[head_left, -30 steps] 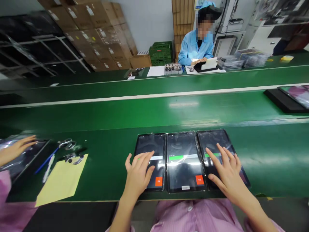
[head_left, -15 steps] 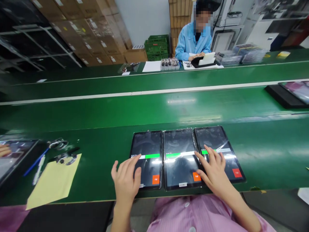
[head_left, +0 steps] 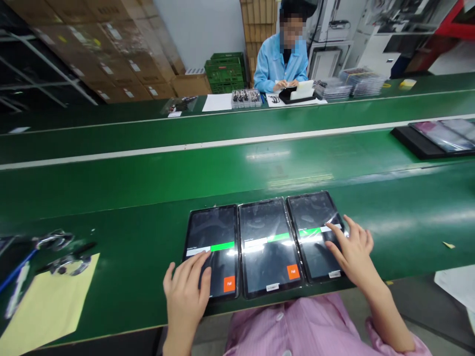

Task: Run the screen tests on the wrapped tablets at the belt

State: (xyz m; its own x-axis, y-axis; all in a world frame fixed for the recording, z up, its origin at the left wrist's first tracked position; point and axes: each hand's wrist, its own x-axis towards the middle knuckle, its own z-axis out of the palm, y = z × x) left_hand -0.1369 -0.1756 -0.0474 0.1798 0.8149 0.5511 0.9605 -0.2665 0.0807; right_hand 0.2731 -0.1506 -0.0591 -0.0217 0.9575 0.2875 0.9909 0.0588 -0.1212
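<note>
Three dark tablets lie side by side near the front edge of the green table, each with a green and white bar on its screen. My left hand (head_left: 188, 287), fingers spread, rests over the lower left part of the left tablet (head_left: 215, 227). Orange squares marked Fail show on that one and on the middle tablet (head_left: 265, 217). Over the right side of the right tablet (head_left: 309, 210) is my right hand (head_left: 352, 249), its fingers apart and its index fingertip at the bar. Neither hand holds anything.
Yellow paper (head_left: 55, 301), a white pen (head_left: 18, 291) and a coiled cable (head_left: 55, 240) lie at the left. A black tray (head_left: 417, 141) with tablets is at the right. Across the table (head_left: 185, 173) sits a person (head_left: 282, 62) in blue, beside a parts box (head_left: 246, 98).
My right hand has moved right, from between the middle and right tablets onto the right one. The view has shifted. Green and white parts of the middle bar have swapped sides.
</note>
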